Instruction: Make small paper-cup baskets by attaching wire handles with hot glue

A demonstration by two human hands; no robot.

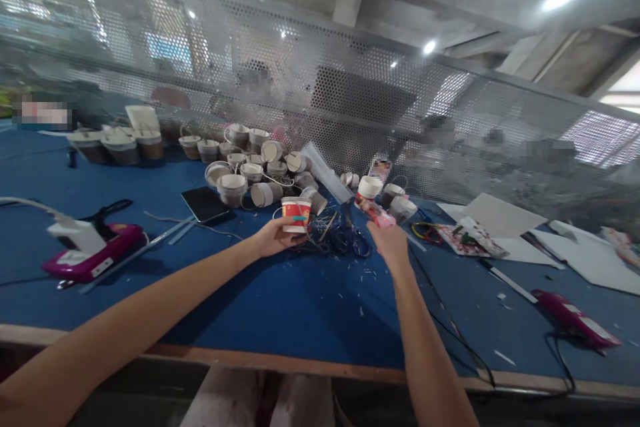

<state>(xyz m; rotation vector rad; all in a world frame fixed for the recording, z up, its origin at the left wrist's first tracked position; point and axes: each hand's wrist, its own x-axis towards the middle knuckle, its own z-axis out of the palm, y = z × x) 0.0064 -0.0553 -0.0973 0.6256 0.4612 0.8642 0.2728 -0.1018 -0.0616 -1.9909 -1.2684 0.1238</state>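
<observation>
My left hand is closed round a red-and-white paper cup with a thin pale cord at its side and a small teal strip across its front. Further right, my right hand is closed on a blurred pink-and-red object whose kind I cannot make out. Just beyond that hand stands a white-and-red stack of paper cups. Between my hands lie blue-handled scissors and a tangle of thin cords.
Many corded cups crowd the back of the blue table. A black phone lies at left. Purple power strips with cables are on both sides. White sheets lie at right. A perforated metal screen stands behind.
</observation>
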